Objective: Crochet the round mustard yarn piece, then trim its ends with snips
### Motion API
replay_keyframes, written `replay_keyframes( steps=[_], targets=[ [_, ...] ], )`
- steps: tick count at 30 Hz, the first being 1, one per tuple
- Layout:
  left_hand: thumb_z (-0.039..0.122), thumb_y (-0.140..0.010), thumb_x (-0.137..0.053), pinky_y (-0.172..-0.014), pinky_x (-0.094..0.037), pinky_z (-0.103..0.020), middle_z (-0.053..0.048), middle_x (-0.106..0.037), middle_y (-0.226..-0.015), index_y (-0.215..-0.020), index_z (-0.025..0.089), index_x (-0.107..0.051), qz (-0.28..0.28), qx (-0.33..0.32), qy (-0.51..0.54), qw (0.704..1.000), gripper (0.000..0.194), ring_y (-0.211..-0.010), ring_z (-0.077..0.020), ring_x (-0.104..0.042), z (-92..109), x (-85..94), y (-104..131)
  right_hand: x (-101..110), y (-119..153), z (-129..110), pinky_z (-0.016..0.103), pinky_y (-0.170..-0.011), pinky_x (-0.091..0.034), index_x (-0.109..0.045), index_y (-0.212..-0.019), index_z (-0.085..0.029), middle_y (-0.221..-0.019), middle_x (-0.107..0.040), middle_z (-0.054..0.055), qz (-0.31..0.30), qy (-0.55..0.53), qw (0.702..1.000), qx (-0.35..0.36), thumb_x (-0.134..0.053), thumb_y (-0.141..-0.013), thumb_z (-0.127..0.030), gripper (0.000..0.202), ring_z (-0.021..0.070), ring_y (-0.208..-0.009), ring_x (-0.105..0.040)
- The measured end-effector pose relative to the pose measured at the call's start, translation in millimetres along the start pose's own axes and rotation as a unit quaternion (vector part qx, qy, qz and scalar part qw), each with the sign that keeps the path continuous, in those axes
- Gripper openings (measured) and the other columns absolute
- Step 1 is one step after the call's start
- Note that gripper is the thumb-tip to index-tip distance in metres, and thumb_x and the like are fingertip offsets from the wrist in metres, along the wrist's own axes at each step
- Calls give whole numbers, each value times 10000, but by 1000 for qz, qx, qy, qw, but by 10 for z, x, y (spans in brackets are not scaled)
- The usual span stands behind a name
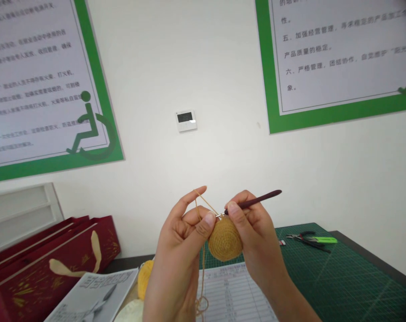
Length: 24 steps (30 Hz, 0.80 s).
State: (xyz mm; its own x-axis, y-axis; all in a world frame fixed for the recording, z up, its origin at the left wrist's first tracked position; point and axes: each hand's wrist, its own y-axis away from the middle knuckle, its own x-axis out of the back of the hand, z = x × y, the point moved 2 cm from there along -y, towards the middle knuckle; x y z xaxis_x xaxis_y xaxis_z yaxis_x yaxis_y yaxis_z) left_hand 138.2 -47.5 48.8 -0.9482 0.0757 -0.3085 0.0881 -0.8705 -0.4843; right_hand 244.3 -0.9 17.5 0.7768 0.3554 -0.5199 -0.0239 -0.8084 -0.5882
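My left hand [186,232] pinches the upper left edge of a round mustard-yellow crochet piece [226,241] between thumb and fingers. A strand of yarn [206,201] runs over its raised index finger down to the hook tip, and a loose tail hangs below. In my right hand [253,228] is a crochet hook [261,197] with a dark maroon handle, its metal tip at the top edge of the piece. The right thumb and fingers close around the handle, close beside the piece's right edge.
A green cutting mat [350,277] covers the table, with pliers [310,240] at its back. A printed sheet [233,290] lies below my hands. At left are dark red gift bags [62,268], a grey booklet [95,295] and a yellow yarn ball [144,279].
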Motion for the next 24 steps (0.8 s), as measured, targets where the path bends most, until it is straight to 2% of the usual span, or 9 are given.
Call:
replay_keyframes(
  steps=[8,10,13,17,21,24],
  targets=[
    [238,-886,-720,-665,-490,-220,-27,-689,-721,-1295,140,-642,13,-21,-11,1000,428,-690,-130,-606,-55,78,-47,43,-21,41,197,-504,-383,-556,-804,-223,-680,-553,-56,11,-16,1000,-17,-702,-881,-427,262,87,-558,-475],
    [216,-858,-747,-693,-516,-246,-35,-705,-783,-1360,165,-593,-30,-3,-3,1000,527,-727,-148,-632,-69,62,-42,53,-31,37,196,-506,-381,-557,-802,-223,-679,-547,-57,14,-20,999,-23,-696,-884,-425,258,87,-559,-468],
    [96,-736,-830,-684,-542,-274,-29,-712,-869,-1422,239,-522,-91,25,16,995,766,-749,-163,-652,-94,11,-22,61,-43,-2,192,-528,-391,-562,-795,-222,-705,-562,-55,14,-26,999,-26,-695,-880,-426,258,83,-583,-483],
    [95,-755,-814,-676,-543,-270,-21,-695,-842,-1398,227,-539,-36,-31,-26,999,712,-744,-161,-650,-81,-13,-14,83,-39,-98,192,-503,-372,-568,-775,-217,-693,-552,-56,-2,-18,999,-43,-694,-874,-430,266,78,-559,-455],
    [137,-784,-803,-658,-532,-266,-14,-686,-786,-1387,187,-534,-55,-22,-31,998,662,-699,-157,-647,-62,-8,-21,96,-20,-161,193,-412,-298,-579,-777,-210,-591,-471,-72,-42,3,996,-78,-672,-882,-456,283,77,-475,-385],
    [149,-777,-813,-658,-520,-251,-8,-682,-785,-1373,182,-542,-54,-20,-30,998,656,-716,-155,-642,-49,15,-19,81,-27,-169,190,-419,-311,-568,-778,-205,-602,-488,-69,-47,16,996,-77,-674,-879,-457,292,76,-487,-399]
  ],
)
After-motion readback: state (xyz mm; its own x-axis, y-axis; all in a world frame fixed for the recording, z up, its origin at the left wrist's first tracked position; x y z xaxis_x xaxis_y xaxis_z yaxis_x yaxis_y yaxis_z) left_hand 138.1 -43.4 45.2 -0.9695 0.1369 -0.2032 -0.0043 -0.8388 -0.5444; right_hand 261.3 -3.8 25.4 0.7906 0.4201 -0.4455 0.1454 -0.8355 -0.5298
